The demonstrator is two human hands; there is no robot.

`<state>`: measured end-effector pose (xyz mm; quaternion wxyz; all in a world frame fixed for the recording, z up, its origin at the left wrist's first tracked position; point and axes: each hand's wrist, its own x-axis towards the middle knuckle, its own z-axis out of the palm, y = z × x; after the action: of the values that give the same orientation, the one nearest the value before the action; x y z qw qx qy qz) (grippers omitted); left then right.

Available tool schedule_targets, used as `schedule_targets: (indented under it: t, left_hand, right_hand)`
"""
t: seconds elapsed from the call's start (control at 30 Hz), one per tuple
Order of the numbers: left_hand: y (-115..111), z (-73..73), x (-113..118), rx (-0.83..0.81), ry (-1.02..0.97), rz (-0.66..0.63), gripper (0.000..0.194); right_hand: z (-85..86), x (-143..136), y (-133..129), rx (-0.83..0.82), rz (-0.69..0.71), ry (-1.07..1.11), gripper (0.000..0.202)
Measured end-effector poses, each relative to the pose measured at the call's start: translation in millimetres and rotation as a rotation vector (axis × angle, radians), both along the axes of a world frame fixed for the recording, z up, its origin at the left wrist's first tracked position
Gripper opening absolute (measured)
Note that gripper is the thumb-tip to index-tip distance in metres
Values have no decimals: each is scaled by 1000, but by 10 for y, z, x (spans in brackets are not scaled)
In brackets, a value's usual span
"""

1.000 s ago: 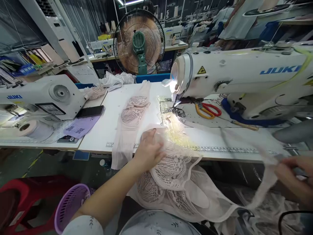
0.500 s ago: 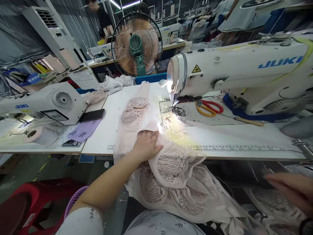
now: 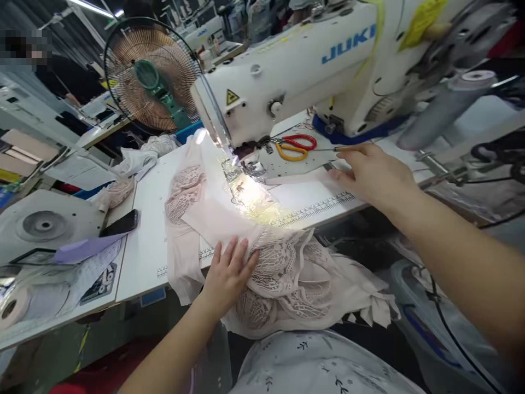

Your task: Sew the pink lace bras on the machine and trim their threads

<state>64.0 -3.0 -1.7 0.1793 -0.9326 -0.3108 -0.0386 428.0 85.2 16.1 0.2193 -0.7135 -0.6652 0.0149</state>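
Note:
My left hand [image 3: 230,273] lies flat with fingers spread on the pale pink lace bra piece [image 3: 276,262], which hangs over the table's front edge. My right hand [image 3: 373,178] is over the table right of the needle area, thumb and forefinger apart. Its fingertips are at the handle of a thin metal tool [image 3: 327,149]; the hand hides most of that handle. Red-and-yellow-handled scissors [image 3: 293,146] lie just left of it. Under the lit needle of the sewing machine [image 3: 246,104] is shiny yellowish film [image 3: 258,205].
Another lace piece [image 3: 184,197] lies on the white table [image 3: 150,219], left of the needle. Further left are a phone [image 3: 121,223], purple paper [image 3: 88,248] and a second machine [image 3: 45,224]. A fan [image 3: 151,74] and a person [image 3: 65,76] are behind. A grey thread cone [image 3: 447,109] stands right.
My right hand has come in from the lower right to the tool on the table. My left hand has slid nearer the front edge with the pink fabric. The view has turned right and tilted.

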Motion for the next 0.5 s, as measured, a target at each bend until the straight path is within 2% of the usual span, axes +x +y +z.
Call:
schedule_targets:
  t: [0.07,0.1,0.2,0.3,0.37,0.43,0.5]
  left_hand:
    - [14,-84,-2,38,-65,13,50]
    - [23,-110,-1,29,-95,16,51]
    - [47,-118,8,-25,-146,25,53]
    - [58,-86,17,-42,-173,24,51]
    - [58,-75,10,-53,-194,38,49]
    - [49,-71,-14,-101,-248,60,47]
    - [25,-61,-49,-218,-406,102,44]
  right_hand:
    - [-74,23,-302,-68,72,69,33]
    - [-153,24,-455,-120,152,107,26]
    - [-536,-40,-812,-270,395,214,18]
    - [-959,-191,-918,-288,486,288,33]
    - [-1135,-305,-884,-260,558,338,38]
    - [-1173,-398,-828,-225,657,391,36]
    - [-1060,-455,-798,-185,745,434,33]
